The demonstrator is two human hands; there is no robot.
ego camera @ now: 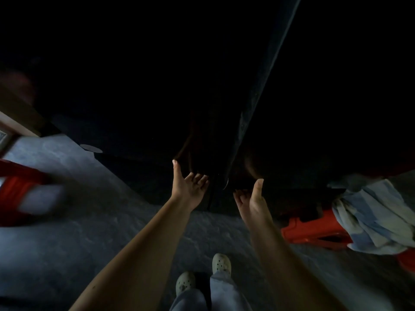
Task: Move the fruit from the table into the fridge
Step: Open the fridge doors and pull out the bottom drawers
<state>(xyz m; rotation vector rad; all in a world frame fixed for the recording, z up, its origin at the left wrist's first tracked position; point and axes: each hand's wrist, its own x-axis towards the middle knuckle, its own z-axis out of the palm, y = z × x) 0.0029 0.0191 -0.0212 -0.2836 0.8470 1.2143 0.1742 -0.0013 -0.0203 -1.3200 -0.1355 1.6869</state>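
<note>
While they hold nothing, the left hand [190, 187] and right hand [251, 202] hover apart, fingers loose, flanking the door edge [258, 97] of the fridge [134, 86], presumably to open it.

- The floor [89, 221] is grey and mottled, like rough stone or concrete, and fills the lower half of the view.
- The light is very dim; the upper half is almost black.
- A red plastic stool [314, 230] stands on the floor at the right.
- A pale blue cloth [370, 221] is draped in folds over the stool.
- A red and white object [20, 187] at the left edge is too blurred to identify.
- A strip of brown wooden frame [13, 124] shows above it.
</note>
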